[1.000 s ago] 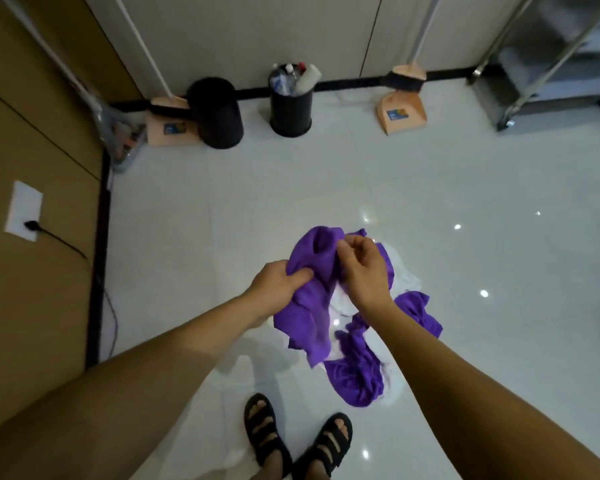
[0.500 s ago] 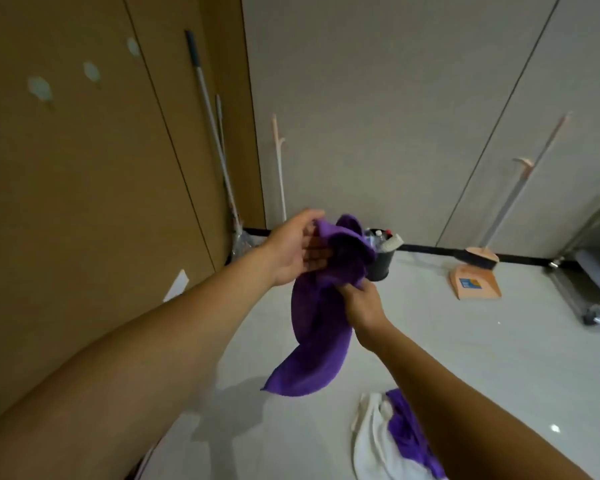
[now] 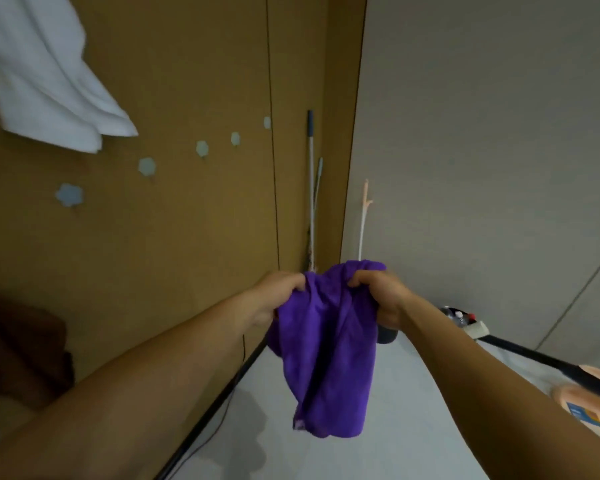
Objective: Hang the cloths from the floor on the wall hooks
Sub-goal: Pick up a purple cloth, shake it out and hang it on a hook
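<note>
Left hand [image 3: 278,292] and right hand [image 3: 378,292] both up in front of the wall corner, fingers curled down over the top edge of the purple cloth [image 3: 326,348], each gripping a bunched corner. Cloth is stretched between the two hands at the top and hangs free below them, folded and creased, its bottom hem off the floor [image 3: 326,455]. Hands are near each other, a short span of gathered cloth between them.

Brown wall panel [image 3: 187,64] on the left carries a row of pale flower-shaped hooks [image 3: 147,166], bare, well apart from the cloth, up and to the left of the left hand. A white towel [image 3: 45,84] hangs on the same wall at upper left. Dark brown cloth [image 3: 18,348] at far left edge, lower down; can't tell what holds it.

Mop handle [image 3: 311,181] leans in the corner just behind the hands. Orange dustpan [image 3: 589,400] on the floor at the right edge.
</note>
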`<state>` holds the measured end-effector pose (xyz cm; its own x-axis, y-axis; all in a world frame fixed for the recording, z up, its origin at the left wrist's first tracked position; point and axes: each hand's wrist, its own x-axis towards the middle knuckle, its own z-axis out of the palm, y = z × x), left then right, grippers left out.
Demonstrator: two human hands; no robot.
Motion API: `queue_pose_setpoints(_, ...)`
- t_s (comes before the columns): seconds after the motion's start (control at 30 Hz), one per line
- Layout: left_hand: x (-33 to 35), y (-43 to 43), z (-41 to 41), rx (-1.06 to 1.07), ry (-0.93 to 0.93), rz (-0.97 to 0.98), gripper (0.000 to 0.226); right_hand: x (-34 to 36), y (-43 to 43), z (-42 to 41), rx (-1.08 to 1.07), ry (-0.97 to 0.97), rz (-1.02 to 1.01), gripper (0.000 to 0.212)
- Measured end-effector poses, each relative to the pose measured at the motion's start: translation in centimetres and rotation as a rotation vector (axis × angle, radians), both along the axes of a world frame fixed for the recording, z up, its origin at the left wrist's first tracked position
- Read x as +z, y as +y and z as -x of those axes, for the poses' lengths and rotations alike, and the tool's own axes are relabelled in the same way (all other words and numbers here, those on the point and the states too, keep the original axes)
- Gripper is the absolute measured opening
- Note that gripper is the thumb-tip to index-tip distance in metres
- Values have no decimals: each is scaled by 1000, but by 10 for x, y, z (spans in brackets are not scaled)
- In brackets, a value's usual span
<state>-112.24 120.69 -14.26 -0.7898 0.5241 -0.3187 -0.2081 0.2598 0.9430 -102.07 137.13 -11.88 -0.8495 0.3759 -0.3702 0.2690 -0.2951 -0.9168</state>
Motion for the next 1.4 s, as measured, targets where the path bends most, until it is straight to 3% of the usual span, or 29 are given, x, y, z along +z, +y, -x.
queue_pose_setpoints(0.13, 18, -33, 11, 327, -129, -309, 19, -7, 4, 11, 23, -94, -119, 14)
queue_pose_setpoints(0.23, 32, -62, 16, 234, -168, -429, 12, -7, 3, 21, 9, -81, -227, 10)
queue_pose_setpoints(0.3, 39, -81, 14, 59, -144, -323, 14, -5, -1, 29, -58, 4, -184, 5)
queue_pose_setpoints(0.4, 40, -99, 11, 31, 71, 135, 40, -1, -10, 40, -55, 123, -104, 15)
queue_pose_setpoints(0.5, 45, -115, 12, 120, 183, 396, 39, -4, -18, 50, 23, 127, -461, 31)
queue_pose_setpoints(0.6, 50, -136, 16, 122, 240, 589, 17, -9, -19, 58, -10, 141, -812, 25)
queue_pose_setpoints(0.7, 48, -160, 15, 177, 331, 801, 7, -13, -15, 62, -22, 128, -1003, 23)
queue_pose_setpoints(0.8, 45, -181, 22, 276, 296, 749, 15, -15, -7, 64, -46, 70, -1075, 25)
queue_pose_setpoints(0.9, 47, -195, 31, 421, 205, 486, 14, -12, 1, 64, -33, -38, -1105, 30)
queue_pose_setpoints(0.97, 51, -198, 36, 509, 58, 231, 13, -8, 4, 63, 8, -103, -1048, 37)
queue_pose_setpoints(1.03, 57, -199, 42, 587, -56, 25, 12, -3, 4, 60, 36, -138, -835, 38)
queue_pose_setpoints(1.23, 70, -193, 52, 630, -180, -202, 29, 15, -4, 42, -15, -41, -96, 14)
queue_pose_setpoints(1.3, 78, -192, 54, 548, -209, -286, 24, 17, -5, 41, -8, 6, -12, 13)
queue_pose_setpoints(1.4, 84, -197, 60, 445, -169, -308, 8, 18, -6, 45, -44, 52, -51, 16)
